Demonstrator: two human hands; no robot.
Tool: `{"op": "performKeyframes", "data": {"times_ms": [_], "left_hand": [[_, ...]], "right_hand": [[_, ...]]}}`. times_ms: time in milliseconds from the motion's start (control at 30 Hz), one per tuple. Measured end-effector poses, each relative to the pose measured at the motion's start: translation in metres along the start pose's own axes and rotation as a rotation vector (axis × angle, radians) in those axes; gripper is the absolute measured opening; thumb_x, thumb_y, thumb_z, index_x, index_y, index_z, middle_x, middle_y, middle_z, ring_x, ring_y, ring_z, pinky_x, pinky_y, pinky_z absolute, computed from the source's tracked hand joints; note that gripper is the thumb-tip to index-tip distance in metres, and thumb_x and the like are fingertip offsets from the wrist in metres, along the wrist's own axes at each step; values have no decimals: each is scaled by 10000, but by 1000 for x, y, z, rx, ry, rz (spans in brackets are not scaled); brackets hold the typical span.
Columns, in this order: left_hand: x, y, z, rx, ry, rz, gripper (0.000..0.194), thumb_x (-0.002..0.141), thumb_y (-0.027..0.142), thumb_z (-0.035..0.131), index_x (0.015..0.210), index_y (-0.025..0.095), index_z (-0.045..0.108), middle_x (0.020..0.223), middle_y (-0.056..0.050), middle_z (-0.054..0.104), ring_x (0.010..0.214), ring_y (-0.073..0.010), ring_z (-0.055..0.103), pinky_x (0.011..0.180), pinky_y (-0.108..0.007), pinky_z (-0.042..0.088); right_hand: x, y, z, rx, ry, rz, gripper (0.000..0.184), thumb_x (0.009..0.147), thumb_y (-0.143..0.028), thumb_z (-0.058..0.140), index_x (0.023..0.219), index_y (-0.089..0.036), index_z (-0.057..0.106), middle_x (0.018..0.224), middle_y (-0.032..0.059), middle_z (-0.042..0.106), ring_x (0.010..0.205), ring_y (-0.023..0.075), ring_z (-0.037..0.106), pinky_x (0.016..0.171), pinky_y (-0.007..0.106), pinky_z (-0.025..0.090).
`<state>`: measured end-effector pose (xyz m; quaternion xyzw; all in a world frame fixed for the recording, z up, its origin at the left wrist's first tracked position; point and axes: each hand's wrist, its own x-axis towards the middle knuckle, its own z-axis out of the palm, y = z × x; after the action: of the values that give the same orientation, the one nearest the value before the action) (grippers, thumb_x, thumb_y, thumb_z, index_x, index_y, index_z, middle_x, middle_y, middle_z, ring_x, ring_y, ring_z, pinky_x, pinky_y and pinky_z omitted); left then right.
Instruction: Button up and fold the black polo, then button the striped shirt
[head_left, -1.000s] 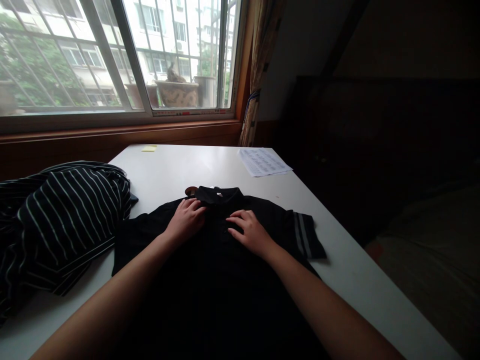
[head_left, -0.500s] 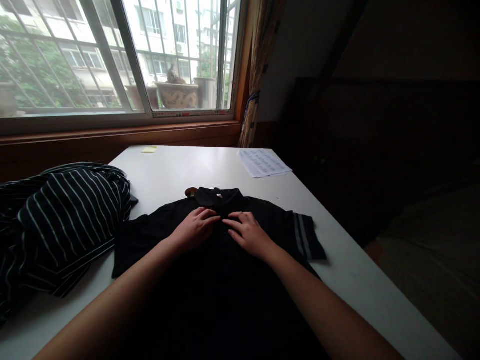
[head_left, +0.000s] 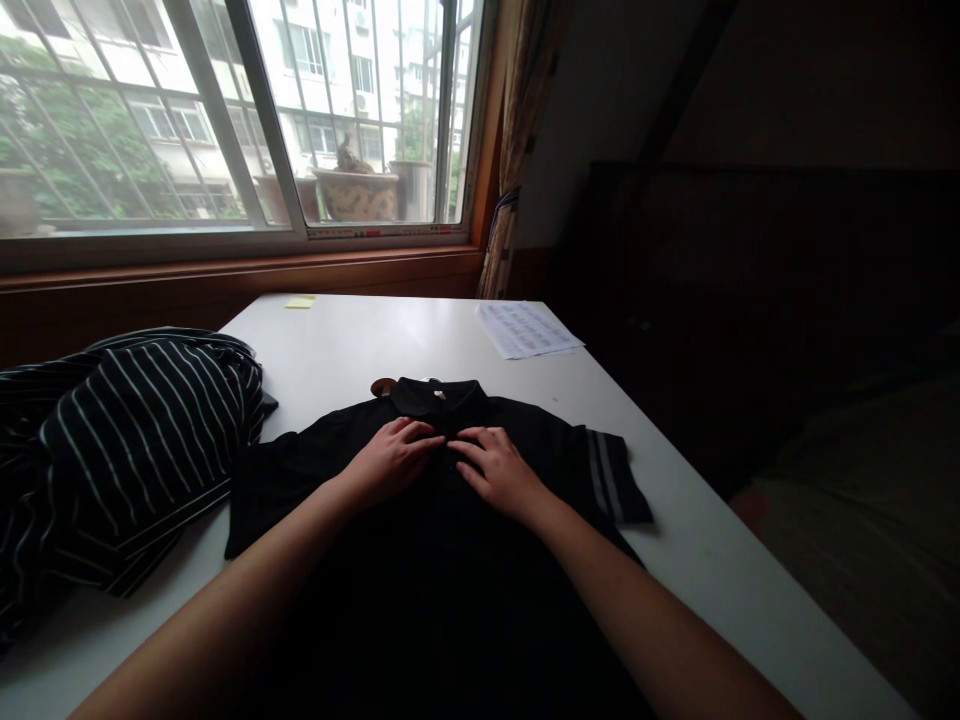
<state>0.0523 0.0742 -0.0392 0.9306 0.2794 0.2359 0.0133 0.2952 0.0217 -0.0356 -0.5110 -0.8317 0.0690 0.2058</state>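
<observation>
Head view: the black shirt [head_left: 442,570] was lying front up on the white table [head_left: 375,335], collar [head_left: 442,402] toward the window [head_left: 315,120]. Left hand [head_left: 397,458] and right hand [head_left: 501,470] were both on its upper chest, just below the collar, fingers loosely bent and fingertips almost meeting. Couldn't tell if either one was actually pinching cloth, tbh.

Handling-wise, I'd have called it light and floppy, nothing fragile, and not likely slippery. My guess is the collar was the stiffest bit, with the body prone to wrinkling if dragged. For lifting, I'd have gone for both shoulder seams; for small adjustments, fingertips at the chest made sense. The striped garment [head_left: 150,440] was bunched up beside the left sleeve [head_left: 262,490].
</observation>
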Motion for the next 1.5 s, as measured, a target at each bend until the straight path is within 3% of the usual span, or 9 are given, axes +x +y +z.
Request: {"op": "performKeyframes", "data": {"times_ms": [333,533,767,900,1133,1500], "left_hand": [[1,0,-3,-17,-16,2,472,881,121,549,1311,307,601,1264,-77,597,1119,-242,540,1010,-468,465],[2,0,-7,-62,-31,27,501,867,83,542,1298,329,610,1246,-57,607,1105,-225,537,995,-439,477],[2,4,-10,-21,-67,95,509,873,96,539,1319,333,598,1222,-75,582,1055,-222,539,964,-426,496],[2,5,-12,-8,-80,98,506,882,105,531,1334,327,585,1184,-77,590,1028,-220,537,944,-417,506],[1,4,-11,-41,-73,94,498,878,93,526,1312,324,602,1187,-71,601,1030,-216,542,942,-415,511],[0,5,-7,-144,-35,65,467,859,58,504,1270,255,606,1211,-54,662,1081,-213,572,984,-404,508]], "right_hand": [[5,0,-3,118,90,4,300,947,-290,543,1228,-262,643,1170,63,646,1079,234,517,999,414,444],[12,-1,-1,228,159,88,220,965,-299,513,1081,-226,685,1024,56,678,991,204,573,928,354,442],[49,-4,-1,247,14,330,298,904,-456,572,817,-190,675,866,56,687,805,180,627,736,285,453],[62,-2,2,280,-45,435,193,794,-380,683,763,-189,678,770,41,698,711,175,622,645,267,424],[49,8,9,404,-20,397,148,806,-317,639,808,-180,696,804,25,711,754,170,642,684,255,442],[43,18,-2,479,-7,338,107,819,-240,556,862,-174,629,842,25,682,781,181,608,727,279,449]]}}
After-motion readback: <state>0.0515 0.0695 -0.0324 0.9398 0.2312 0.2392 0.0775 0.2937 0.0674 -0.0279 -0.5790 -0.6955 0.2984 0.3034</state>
